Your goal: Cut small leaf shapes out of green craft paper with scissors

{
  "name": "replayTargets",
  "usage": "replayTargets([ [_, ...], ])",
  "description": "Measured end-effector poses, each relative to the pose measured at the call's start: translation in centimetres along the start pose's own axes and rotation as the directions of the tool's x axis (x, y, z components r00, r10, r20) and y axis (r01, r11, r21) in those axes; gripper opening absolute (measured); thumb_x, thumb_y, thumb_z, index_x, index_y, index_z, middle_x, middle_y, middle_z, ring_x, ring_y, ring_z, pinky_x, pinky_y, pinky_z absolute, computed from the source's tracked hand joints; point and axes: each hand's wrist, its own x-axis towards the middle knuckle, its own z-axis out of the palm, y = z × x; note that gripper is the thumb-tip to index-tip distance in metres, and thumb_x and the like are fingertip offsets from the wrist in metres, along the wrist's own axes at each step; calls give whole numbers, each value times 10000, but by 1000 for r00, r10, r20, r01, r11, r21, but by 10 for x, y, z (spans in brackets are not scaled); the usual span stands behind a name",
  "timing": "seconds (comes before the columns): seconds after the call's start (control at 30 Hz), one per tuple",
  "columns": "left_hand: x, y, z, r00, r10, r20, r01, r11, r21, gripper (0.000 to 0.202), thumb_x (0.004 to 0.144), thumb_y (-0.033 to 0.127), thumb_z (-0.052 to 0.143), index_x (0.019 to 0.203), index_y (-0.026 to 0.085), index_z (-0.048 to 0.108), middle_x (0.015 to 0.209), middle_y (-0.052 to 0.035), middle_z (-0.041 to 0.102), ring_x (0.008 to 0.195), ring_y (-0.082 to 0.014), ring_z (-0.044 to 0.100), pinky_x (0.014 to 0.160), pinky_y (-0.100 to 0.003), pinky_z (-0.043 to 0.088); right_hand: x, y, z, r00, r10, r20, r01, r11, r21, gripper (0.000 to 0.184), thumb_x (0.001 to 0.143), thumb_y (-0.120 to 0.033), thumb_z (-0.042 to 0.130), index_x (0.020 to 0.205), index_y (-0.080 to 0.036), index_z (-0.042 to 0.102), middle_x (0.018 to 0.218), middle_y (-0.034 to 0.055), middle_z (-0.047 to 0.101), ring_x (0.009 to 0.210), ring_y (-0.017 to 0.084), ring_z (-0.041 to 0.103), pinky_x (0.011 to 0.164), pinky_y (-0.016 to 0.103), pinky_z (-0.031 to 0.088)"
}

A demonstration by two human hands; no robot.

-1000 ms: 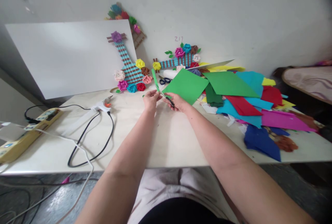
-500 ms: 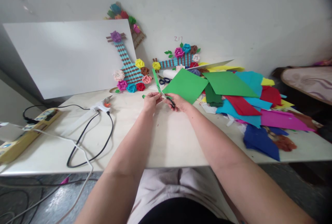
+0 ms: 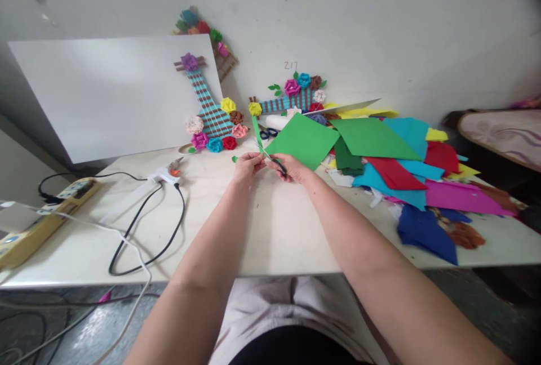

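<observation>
My left hand (image 3: 246, 167) pinches the lower end of a narrow green paper strip (image 3: 256, 130) that stands up from its fingers. My right hand (image 3: 291, 168) is closed round a pair of small scissors (image 3: 273, 159), whose blades point at the strip just beside the left fingers. Both hands hover over the far middle of the pale table (image 3: 270, 230). A small green paper scrap (image 3: 234, 158) lies on the table just left of my left hand.
A large green sheet (image 3: 306, 139) lies right behind my hands, with a heap of coloured sheets (image 3: 406, 168) to the right. A glue gun (image 3: 167, 172) with black cable and a power strip (image 3: 46, 207) lie left. Paper-flower guitars (image 3: 211, 111) and a white board (image 3: 114, 92) lean on the wall.
The hands stay nearly in place; the strip has tipped a little more upright and the scissors sit closer to the left fingers.
</observation>
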Motion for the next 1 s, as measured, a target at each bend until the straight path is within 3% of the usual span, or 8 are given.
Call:
replayTargets([
  [0.63,-2,5,-1,999,-35,22,35,999,-13,137,602,82,715,628,113,584,562,3,571,511,-69,536,603,-226,513,2,2,-2,1000,-1,15,1,1000,9,488,793,-344,609,1244,-209,481,432,-110,454,278,40,344,274,138,232],
  [1.0,2,3,-8,996,-63,59,65,997,-44,126,616,66,705,631,91,582,603,-14,591,523,-74,549,616,-232,512,4,3,-3,1000,15,8,-15,1000,-19,621,807,-339,591,1367,-230,347,435,-112,460,274,45,334,272,142,209],
])
